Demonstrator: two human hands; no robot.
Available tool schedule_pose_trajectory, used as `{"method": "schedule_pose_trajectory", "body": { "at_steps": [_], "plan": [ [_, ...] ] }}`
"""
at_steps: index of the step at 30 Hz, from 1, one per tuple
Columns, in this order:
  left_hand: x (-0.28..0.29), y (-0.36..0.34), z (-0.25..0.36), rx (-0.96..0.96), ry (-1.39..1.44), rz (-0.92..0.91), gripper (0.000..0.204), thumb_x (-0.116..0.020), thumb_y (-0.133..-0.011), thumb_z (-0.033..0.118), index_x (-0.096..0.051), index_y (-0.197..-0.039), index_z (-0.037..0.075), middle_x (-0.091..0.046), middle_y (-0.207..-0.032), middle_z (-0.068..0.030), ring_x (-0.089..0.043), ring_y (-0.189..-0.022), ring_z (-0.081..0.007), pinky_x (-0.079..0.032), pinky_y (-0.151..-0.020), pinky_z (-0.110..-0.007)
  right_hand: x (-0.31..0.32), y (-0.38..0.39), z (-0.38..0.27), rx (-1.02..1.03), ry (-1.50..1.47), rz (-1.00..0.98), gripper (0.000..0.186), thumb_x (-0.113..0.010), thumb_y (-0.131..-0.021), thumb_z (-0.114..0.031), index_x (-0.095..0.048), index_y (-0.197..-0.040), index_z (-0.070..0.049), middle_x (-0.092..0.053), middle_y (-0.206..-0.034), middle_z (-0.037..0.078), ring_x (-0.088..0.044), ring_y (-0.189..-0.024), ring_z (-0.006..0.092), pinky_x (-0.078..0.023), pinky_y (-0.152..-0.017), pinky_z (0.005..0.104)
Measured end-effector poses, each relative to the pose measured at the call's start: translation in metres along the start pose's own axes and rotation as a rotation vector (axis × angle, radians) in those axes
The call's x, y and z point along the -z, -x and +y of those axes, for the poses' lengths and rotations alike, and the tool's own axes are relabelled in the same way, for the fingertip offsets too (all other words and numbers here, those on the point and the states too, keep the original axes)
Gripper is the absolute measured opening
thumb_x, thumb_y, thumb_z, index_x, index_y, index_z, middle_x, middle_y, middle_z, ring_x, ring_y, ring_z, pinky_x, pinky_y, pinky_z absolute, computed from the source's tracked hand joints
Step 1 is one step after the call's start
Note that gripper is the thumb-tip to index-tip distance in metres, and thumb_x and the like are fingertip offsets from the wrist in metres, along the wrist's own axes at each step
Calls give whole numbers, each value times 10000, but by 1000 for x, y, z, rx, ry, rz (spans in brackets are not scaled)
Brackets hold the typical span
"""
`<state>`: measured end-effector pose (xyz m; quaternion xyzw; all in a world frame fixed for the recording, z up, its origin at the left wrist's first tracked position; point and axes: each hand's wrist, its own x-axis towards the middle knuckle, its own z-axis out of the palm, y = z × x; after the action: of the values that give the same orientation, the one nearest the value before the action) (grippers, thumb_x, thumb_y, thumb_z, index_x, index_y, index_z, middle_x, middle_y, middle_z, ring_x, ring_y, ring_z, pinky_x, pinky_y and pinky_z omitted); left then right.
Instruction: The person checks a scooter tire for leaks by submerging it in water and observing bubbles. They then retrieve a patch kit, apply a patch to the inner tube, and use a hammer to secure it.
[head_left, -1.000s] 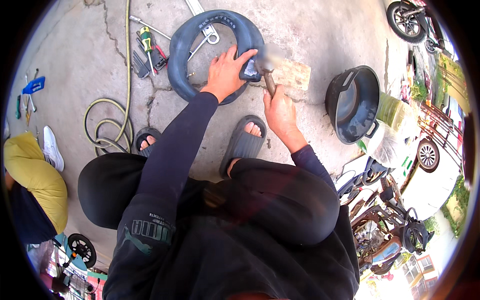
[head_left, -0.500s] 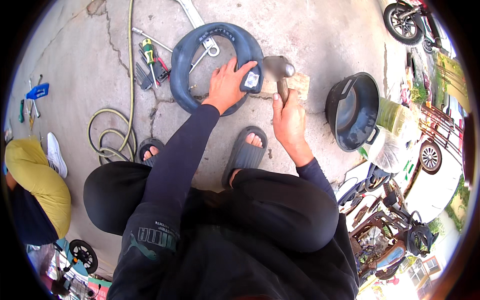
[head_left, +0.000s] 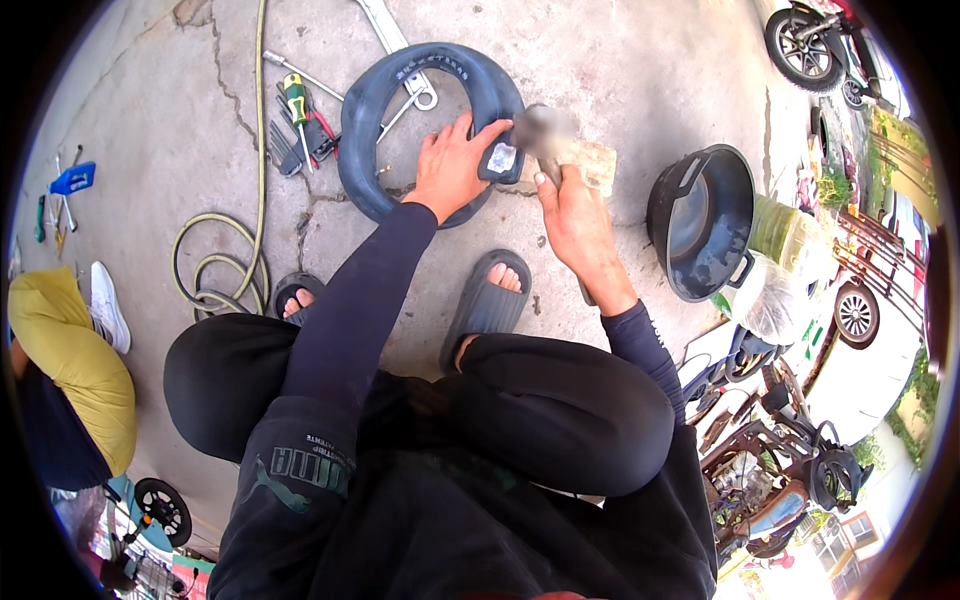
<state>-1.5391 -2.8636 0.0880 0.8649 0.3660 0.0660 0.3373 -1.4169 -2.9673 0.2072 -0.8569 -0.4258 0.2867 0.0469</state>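
A dark blue rubber inner tube point(head_left: 400, 100) lies curled on the concrete in front of my feet. My left hand point(head_left: 452, 168) presses flat on the tube's near right part, beside a small pale patch point(head_left: 500, 158) on the rubber. My right hand point(head_left: 575, 225) is closed around the handle of a hammer whose head point(head_left: 545, 128) is blurred just above the patch and over a small wooden block point(head_left: 598, 165). I am squatting, with grey sandals point(head_left: 485, 305) on my feet.
Screwdrivers and pliers point(head_left: 300, 125) and a long wrench point(head_left: 395, 45) lie by the tube. A coiled yellow-green hose point(head_left: 215, 270) is at left. A black basin point(head_left: 705, 220) stands at right, with a clear plastic bag point(head_left: 775, 300) and motorbikes point(head_left: 810, 50) beyond. A person in yellow point(head_left: 65, 370) sits at far left.
The hammer head has swung from beside the tube to above the patch. My left hand has stayed pressed on the tube. The view has shifted slightly.
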Motion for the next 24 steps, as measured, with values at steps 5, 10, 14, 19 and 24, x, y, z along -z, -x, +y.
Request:
{"method": "schedule_pose_trajectory", "body": {
  "at_steps": [5,10,14,19,24],
  "plan": [
    [-6,1,1,-41,9,-4,840,-814,-632,167,-431,-1361,330,-459,-1311,-146,-524,-1166,-337,-423,-941,-477,-28,7,14,-61,14,45,342,-539,-940,-303,-514,-972,37,-619,-762,317,-622,-805,489,-473,-731,564],
    [-5,2,-3,4,9,28,798,-785,-661,135,-451,-1343,379,-490,-1238,-100,-547,-1108,-309,-424,-925,-477,-13,2,2,-10,-64,135,358,-528,-945,-312,-514,-965,45,-619,-786,330,-621,-805,493,-477,-738,557],
    [-6,0,1,-9,50,-1,784,-778,-664,125,-457,-1336,370,-485,-1261,-97,-534,-1136,-310,-424,-923,-491,-35,4,16,-39,20,82,364,-507,-962,-329,-515,-958,34,-612,-748,302,-607,-752,495,-460,-686,553],
    [-4,-1,-5,9,8,23,778,-783,-654,124,-474,-1328,359,-492,-1247,-90,-536,-1132,-304,-428,-913,-468,-5,3,-8,34,-9,155,332,-515,-962,-310,-499,-939,20,-608,-721,291,-602,-715,493,-454,-645,556],
    [-6,1,-3,23,45,20,768,-781,-657,121,-478,-1325,350,-495,-1239,-100,-543,-1115,-308,-427,-912,-473,-24,-8,14,58,95,48,333,-515,-956,-308,-506,-978,24,-629,-727,286,-617,-724,491,-467,-660,560]
  ]
}}
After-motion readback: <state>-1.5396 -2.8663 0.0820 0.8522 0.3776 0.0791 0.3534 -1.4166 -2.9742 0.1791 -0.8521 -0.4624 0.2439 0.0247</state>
